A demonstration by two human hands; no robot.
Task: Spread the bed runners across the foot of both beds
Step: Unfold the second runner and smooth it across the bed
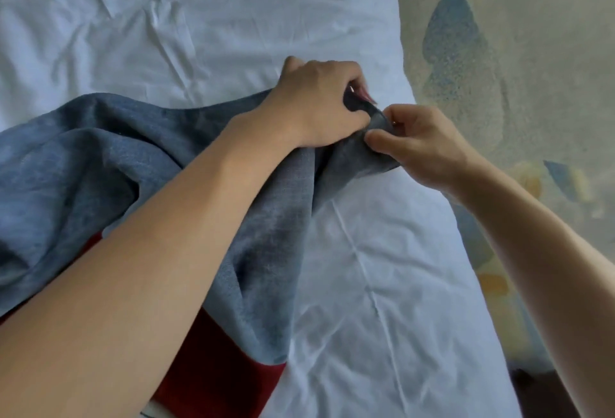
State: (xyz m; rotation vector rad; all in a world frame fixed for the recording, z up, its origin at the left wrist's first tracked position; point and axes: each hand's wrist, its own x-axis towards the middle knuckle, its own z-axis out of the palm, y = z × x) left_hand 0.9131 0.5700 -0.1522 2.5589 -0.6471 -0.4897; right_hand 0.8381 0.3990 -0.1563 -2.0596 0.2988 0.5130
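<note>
The bed (199, 28) is covered in a white sheet (382, 284), heavily creased, with fold lines running across it near the foot. Its edge curves down the right side, and beyond it lies the floor (532, 51), a pale carpet with blue and yellow patches. On the sheet lies a bunched blue runner (100, 157), rumpled and heaped toward the left, one end drawn up near the bed's right edge. A dark red cloth (216, 367) shows beneath the runner's lower edge.

Single head-worn view, steeply down, close over the bed (199, 18) edge
</note>
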